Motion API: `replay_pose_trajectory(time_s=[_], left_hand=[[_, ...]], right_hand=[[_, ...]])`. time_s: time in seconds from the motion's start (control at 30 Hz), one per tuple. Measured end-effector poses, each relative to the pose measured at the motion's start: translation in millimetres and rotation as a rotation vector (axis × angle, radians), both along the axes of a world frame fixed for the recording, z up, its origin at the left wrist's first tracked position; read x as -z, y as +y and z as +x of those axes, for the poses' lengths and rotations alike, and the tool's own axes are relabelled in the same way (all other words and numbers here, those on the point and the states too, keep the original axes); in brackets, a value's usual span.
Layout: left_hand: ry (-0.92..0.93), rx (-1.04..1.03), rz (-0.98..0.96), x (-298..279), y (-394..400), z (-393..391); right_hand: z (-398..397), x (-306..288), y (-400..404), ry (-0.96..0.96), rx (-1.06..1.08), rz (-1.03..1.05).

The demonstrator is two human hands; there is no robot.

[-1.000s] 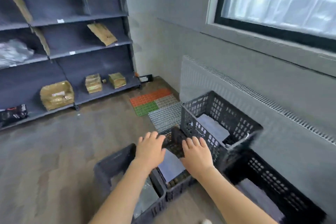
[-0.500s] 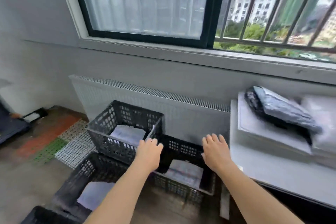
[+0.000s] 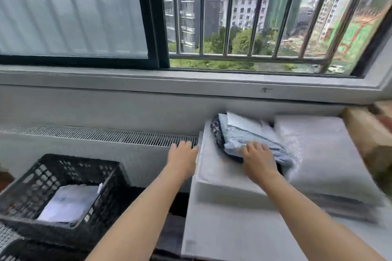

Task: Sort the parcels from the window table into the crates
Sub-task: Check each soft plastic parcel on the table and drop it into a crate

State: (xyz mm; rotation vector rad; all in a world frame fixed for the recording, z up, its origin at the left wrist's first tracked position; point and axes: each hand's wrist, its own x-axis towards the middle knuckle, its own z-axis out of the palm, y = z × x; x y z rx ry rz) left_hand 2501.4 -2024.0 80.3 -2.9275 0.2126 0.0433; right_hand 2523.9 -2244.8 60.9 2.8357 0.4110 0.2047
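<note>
A grey-blue soft parcel (image 3: 252, 135) lies on a dark bag on top of a flat white parcel (image 3: 214, 167), on the white window table (image 3: 222, 233). My right hand (image 3: 257, 158) lies on the near end of the grey-blue parcel, fingers spread flat. My left hand (image 3: 183, 158) hovers open at the left edge of the flat white parcel, just off the table. To the right sits a bubble-wrap parcel (image 3: 318, 154). At lower left stands a black crate (image 3: 57, 195) holding a white parcel (image 3: 70, 203).
A radiator grille (image 3: 95, 135) runs along the wall below the window sill (image 3: 191, 82). A brown parcel (image 3: 369, 135) sits at the table's far right. Another dark crate rim (image 3: 12, 250) shows at the bottom left corner.
My view swung from the shelves and crates to the window table. Both hands rose from over the crates; the right one came down onto the grey-blue parcel.
</note>
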Motion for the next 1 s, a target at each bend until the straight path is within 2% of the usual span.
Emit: replay_pose_trajectory(time_s=[0.1,0.23,0.43,0.6,0.77,0.93,1.0], left_hand=[[-0.055,0.011,0.002,-14.9,-44.4,46.9],[-0.073,0.094,0.104,-27.6,-90.2,103.2],[-0.029,0.189,0.155,0.2,-133.2,169.7],[0.005,0.262,0.196,25.5,-148.9,195.4],[-0.051,0.289,0.132,29.6,-149.7,192.7],[-0.088,0.262,0.110,13.3,-144.2,185.6],[-0.165,0.278,0.112,-7.0,-141.4,181.4]], right_hand=[[44.2,-12.5,-47.0,0.008,0.042,-0.095],[95.4,-13.9,-87.3,0.053,0.048,-0.175],[145.4,11.9,-105.1,0.130,0.012,-0.263],[164.6,29.3,-106.2,0.182,-0.024,-0.209],[167.2,33.5,-105.4,0.217,-0.038,-0.113],[159.3,3.1,-85.7,0.005,-0.040,0.100],[156.2,-11.7,-76.6,-0.128,-0.109,0.161]])
